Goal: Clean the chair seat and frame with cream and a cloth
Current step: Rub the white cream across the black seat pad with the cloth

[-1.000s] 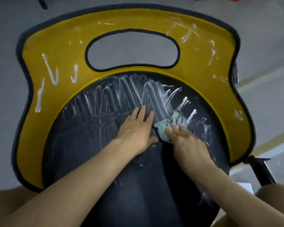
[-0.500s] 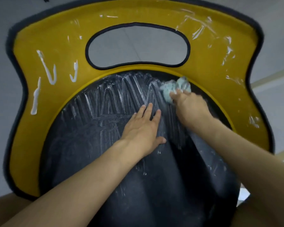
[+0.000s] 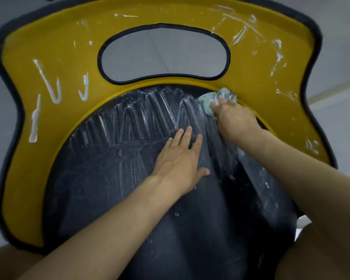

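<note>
Cloth is sitting bunched at the far right edge of the seat, just where the dark seat is meeting the yellow frame. Your right hand is gripping it there, fingers bent down over it and pressing it onto the surface, though blur is softening the fingertips. Your left hand is lying flat near the middle of the seat, fingers straight and slightly spread, thumb out to the side, holding nothing. The two hands are sitting apart, the left nearer you than the right. Cream is showing as thin white zigzag smears across the far half of the seat, reaching from its left side to the cloth. Thicker unwiped lines of it are lying on the frame left of the seat, and fainter smeared streaks are showing on the frame right of the seat and beyond it. An oval opening is passing through the frame just beyond the seat's far edge, with grey floor showing through it. The near half of the seat is looking darker, carrying only faint traces.
</note>
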Motion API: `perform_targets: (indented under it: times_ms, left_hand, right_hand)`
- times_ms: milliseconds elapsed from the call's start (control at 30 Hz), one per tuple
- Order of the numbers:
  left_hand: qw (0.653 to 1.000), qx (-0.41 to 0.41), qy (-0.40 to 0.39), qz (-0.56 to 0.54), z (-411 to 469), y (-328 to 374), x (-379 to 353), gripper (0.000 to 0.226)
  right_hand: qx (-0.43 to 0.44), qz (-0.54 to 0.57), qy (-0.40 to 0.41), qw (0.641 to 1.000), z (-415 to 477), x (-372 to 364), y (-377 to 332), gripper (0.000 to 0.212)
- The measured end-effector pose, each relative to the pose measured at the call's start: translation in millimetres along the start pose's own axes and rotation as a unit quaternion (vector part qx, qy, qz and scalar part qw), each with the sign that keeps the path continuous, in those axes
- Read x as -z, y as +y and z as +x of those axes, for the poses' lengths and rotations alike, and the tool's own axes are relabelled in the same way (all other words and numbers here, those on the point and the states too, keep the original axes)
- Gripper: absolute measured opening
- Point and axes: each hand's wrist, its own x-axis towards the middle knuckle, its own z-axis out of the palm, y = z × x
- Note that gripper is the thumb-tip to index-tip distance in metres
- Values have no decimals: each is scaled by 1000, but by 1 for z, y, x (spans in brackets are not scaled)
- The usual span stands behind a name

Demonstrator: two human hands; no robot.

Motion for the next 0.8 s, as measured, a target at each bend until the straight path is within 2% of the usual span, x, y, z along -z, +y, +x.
perform_targets:
  times_ms: [133, 267, 400, 533, 667, 800]
  left_hand:
    - [1000, 5, -17, 2, -1, 1, 3, 91]
    - [1000, 7, -23, 5, -2, 5, 5, 92]
    - [1000, -6, -11, -6, 0, 13, 1, 93]
    - [1000, -7, 4, -4, 5, 16, -4, 93]
    - [1000, -13, -3, 11, 1, 12, -5, 90]
    - [1000, -15, -2, 17, -3, 12, -5, 88]
  right_hand:
    - [18, -14, -1, 1000, -11, 2, 6, 44]
    - [52, 24, -42, 997, -99, -3, 17, 49]
    - [77, 54, -31, 995, -164, -1, 15, 51]
    - [51, 75, -18, 996, -118, -7, 17, 48]
    - [15, 20, 3, 1000, -28, -9, 21, 51]
    - [11, 29, -2, 1000, -30, -11, 24, 45]
